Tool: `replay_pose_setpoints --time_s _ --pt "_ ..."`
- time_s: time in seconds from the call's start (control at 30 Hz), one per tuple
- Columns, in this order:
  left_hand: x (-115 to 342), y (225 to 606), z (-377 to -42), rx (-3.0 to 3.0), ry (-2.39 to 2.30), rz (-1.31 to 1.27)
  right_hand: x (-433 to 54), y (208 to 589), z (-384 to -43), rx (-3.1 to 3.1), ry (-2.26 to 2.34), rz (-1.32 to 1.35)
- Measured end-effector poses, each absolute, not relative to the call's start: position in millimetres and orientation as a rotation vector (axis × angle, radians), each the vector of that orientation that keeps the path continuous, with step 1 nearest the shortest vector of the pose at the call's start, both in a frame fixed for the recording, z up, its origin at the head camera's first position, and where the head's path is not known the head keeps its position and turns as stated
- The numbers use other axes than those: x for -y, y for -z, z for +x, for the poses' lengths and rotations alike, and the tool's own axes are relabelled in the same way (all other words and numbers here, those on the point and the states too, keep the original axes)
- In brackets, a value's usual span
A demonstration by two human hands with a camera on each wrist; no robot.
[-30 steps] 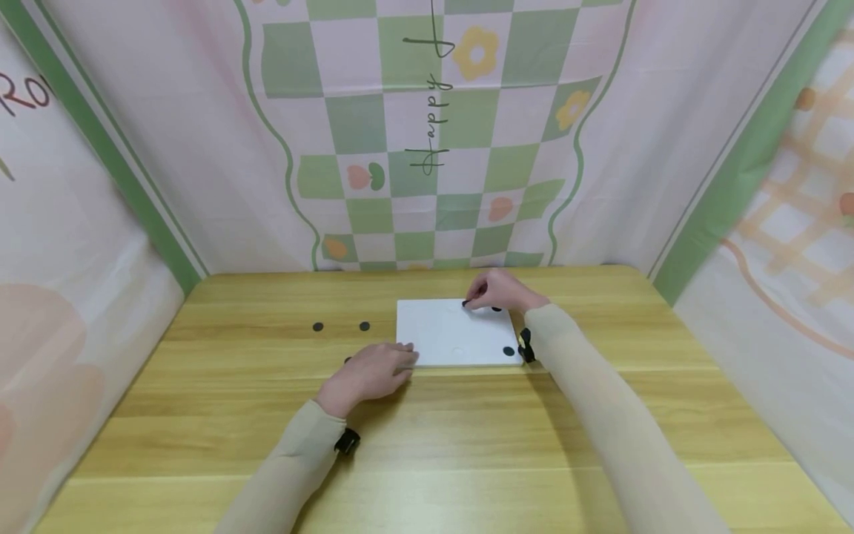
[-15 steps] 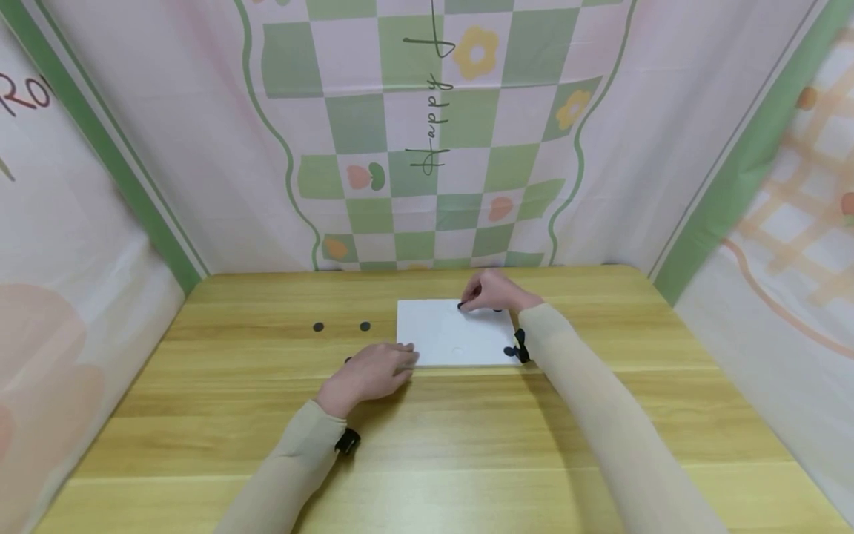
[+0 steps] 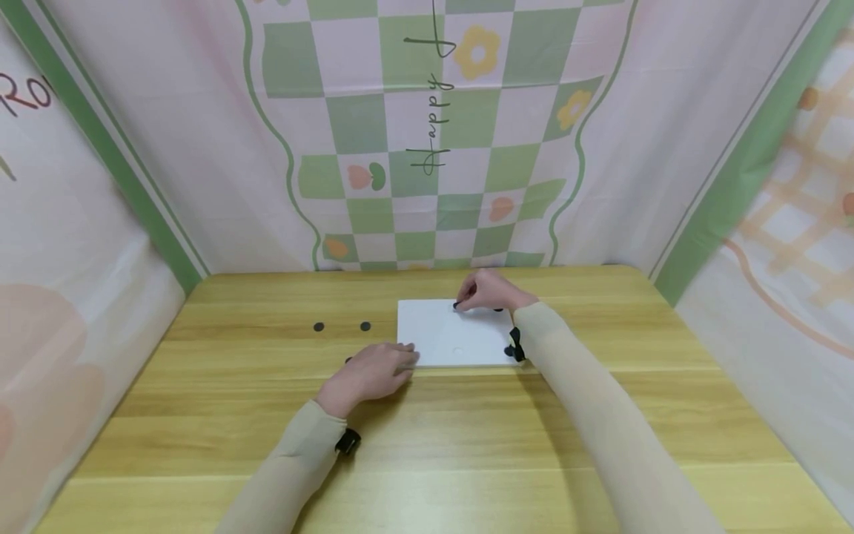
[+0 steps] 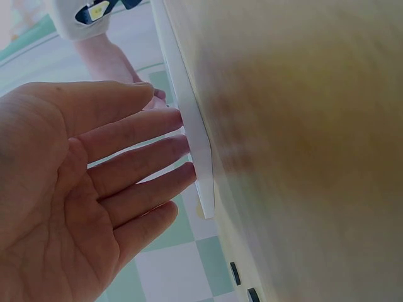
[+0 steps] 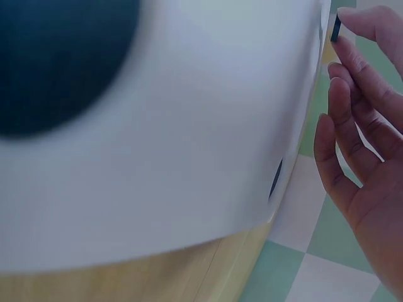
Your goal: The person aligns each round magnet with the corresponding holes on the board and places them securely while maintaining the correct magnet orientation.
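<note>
Black disc (image 5: 335,28) is pinched by its rim between thumb and finger of right hand (image 3: 489,289); white board (image 3: 437,330) lies just under them, farther left hand (image 3: 379,369) touching it, fingers relaxed.

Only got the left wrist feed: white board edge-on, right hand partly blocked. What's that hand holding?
Observer: In the right wrist view, the right hand pinches a dark disc.

Operator: Can't see the board's top. Any discs on it?

Observer: Two on the white board: a far disc and a near disc, both toward its right end.

Operator: I see two on the table. More?

Observer: Head view shows three left of the board; the third disc is mostly covered by the left hand.
</note>
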State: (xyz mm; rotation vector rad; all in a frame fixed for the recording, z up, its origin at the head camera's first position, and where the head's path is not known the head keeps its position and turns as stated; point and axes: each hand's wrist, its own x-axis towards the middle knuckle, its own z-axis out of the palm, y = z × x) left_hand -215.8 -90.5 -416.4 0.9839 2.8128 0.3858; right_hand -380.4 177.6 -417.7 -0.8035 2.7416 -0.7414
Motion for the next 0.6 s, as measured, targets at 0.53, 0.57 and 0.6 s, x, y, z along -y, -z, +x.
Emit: replay_pose_setpoints --time_s 0.53,0.57,0.6 --pt "90.6 416.5 -216.4 -2.82 -0.387 0.999 -169.6 419.1 -383.1 -2.719 0.732 -0.841" --pt "90.6 416.6 -216.6 -2.82 -0.386 0.997 -169.0 419.1 -383.1 -2.72 0.73 -0.847" --pt "90.7 416.6 -216.6 -2.82 -0.385 0.998 -168.5 419.1 -383.0 -2.72 0.729 -0.85"
